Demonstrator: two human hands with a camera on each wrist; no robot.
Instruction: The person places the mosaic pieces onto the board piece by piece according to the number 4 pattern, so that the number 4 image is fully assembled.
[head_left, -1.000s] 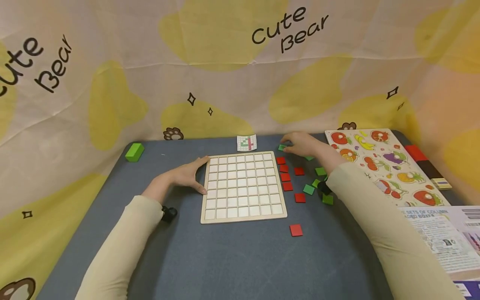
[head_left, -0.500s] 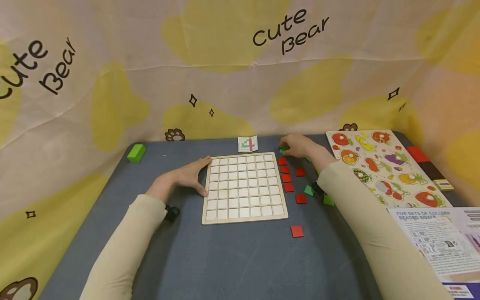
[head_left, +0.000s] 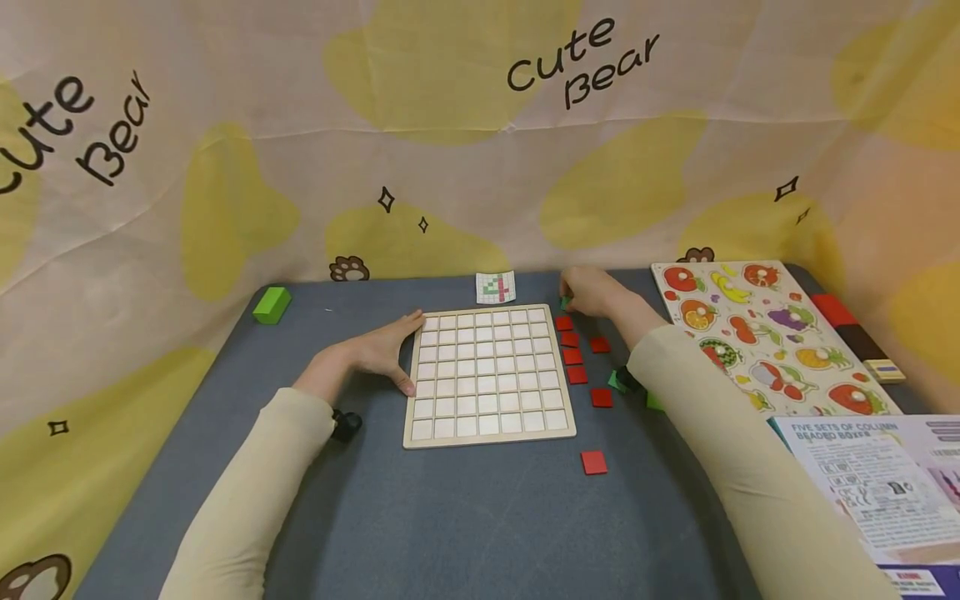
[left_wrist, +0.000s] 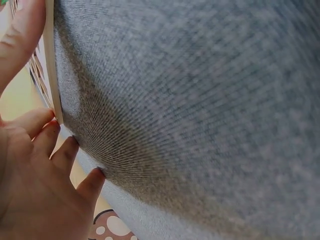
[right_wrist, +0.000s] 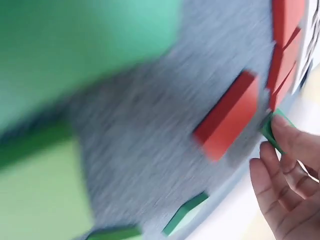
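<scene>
A person's flat left hand [head_left: 378, 354] steadies the wooden grid board [head_left: 489, 375] at its left edge on the counter [head_left: 450, 517] while right hand [head_left: 592, 292] fingertips pinch a green tile [head_left: 564, 302] just beyond the board's far right corner.

My left hand [head_left: 375, 354] lies flat and low near the middle of the surface, fingers straight, thumb spread wide, forearm running back to the near edge. My right hand [head_left: 588, 292] reaches toward the far edge, fingers [right_wrist: 285, 172] curled in a pinch, sleeve angled across the right side.
</scene>
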